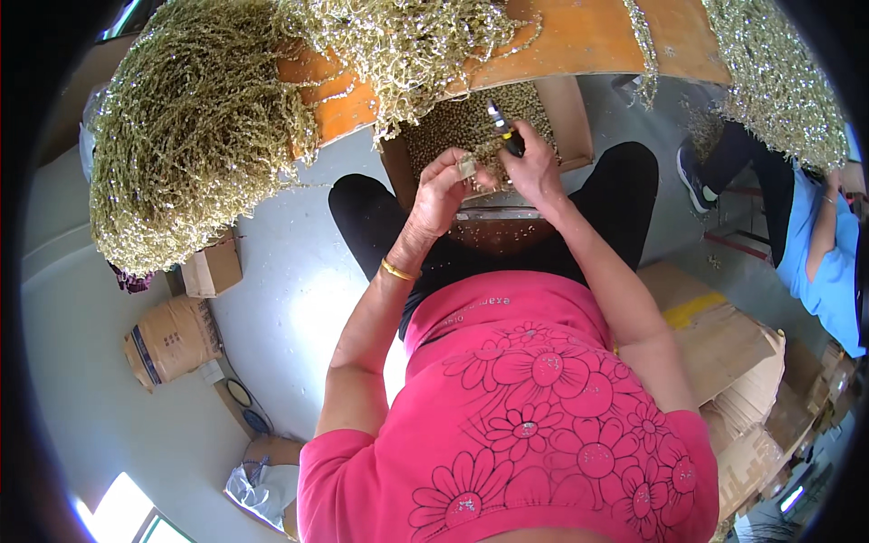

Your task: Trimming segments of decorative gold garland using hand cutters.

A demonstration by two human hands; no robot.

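Over a cardboard box (568, 122) of small gold beads (439, 127), my two hands work close together between my knees. My left hand (441, 190) is closed, pinching a small pale piece (467, 166) at its fingertips; its exact kind is too small to tell. In my right hand (536, 170) is a slim black tool (509, 136) with a yellow band and a silvery tip. The tip points up and away from me, toward the table edge. Some gold bits show between the two hands, partly hidden by fingers.
Glittering gold strands (195, 118) hang in thick bunches off the orange table (602, 41), with another bunch (783, 90) at right. A co-worker in blue (819, 253) sits at the far right. Cardboard (715, 335) lies by my right side; a taped carton (176, 339) stands left.
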